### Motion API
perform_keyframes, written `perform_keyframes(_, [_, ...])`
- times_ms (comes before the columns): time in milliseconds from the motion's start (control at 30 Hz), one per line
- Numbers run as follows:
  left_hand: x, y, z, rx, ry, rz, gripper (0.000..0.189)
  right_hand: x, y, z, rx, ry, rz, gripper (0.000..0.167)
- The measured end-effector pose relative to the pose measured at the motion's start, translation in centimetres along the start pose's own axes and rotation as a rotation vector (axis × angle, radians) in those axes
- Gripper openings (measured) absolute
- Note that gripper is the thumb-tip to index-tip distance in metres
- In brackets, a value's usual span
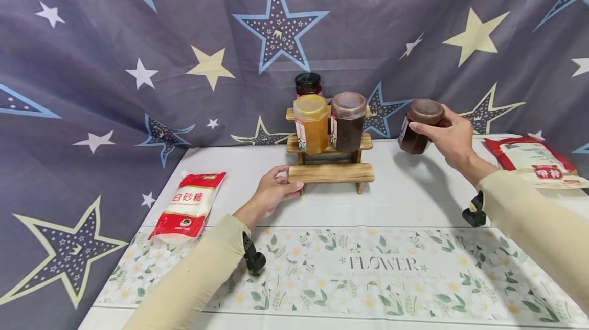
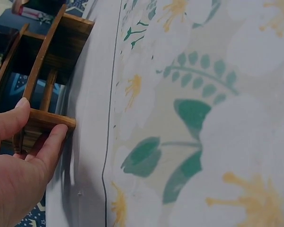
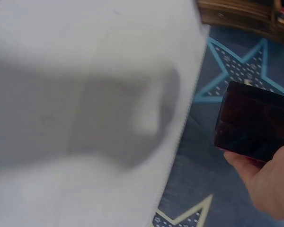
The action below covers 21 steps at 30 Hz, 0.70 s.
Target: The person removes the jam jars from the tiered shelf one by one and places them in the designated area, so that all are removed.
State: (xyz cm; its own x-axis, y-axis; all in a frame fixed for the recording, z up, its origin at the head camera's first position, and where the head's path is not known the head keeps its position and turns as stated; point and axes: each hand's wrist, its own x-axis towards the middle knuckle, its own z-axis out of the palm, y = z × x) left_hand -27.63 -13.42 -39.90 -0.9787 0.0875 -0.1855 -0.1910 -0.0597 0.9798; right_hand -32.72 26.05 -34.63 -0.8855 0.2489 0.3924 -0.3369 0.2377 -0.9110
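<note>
Off the rack's (image 1: 331, 172) three o'clock, the right hand (image 1: 452, 134) holds a dark jar (image 1: 412, 140) aloft, fingers curled round it; the left hand (image 1: 270, 191) pinches the rack at eight. A tug there might topple the yellow jar (image 1: 312, 133).

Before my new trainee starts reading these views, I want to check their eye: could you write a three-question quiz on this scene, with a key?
1. True or false: the left hand is gripping a red-and-white bag.
2. How many jars stand on the middle tier of the wooden rack?
3. Fill in two words: the right hand holds a ___ ___.

Key:
1. False; it grips the left end of the rack's lowest tier.
2. Two: an amber jar and a darker one.
3. dark jar.
</note>
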Motion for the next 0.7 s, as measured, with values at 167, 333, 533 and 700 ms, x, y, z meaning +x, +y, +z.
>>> perform_keyframes(167, [0.0,0.0,0.0,0.009,0.002,-0.004,0.062,-0.8,1.0,0.5,-0.015,-0.015,0.024,0.060])
perform_keyframes(333, [0.0,0.1,0.0,0.010,0.006,-0.004,0.062,-1.5,1.8,0.8,-0.070,-0.022,0.060,0.061])
perform_keyframes(533, [-0.2,0.1,0.0,0.007,0.005,-0.003,0.062,-2.2,2.4,1.2,-0.121,-0.060,0.079,0.060])
perform_keyframes(700, [-0.3,0.2,0.1,0.001,0.004,-0.004,0.062,-2.6,2.8,1.4,-0.161,-0.087,0.088,0.062])
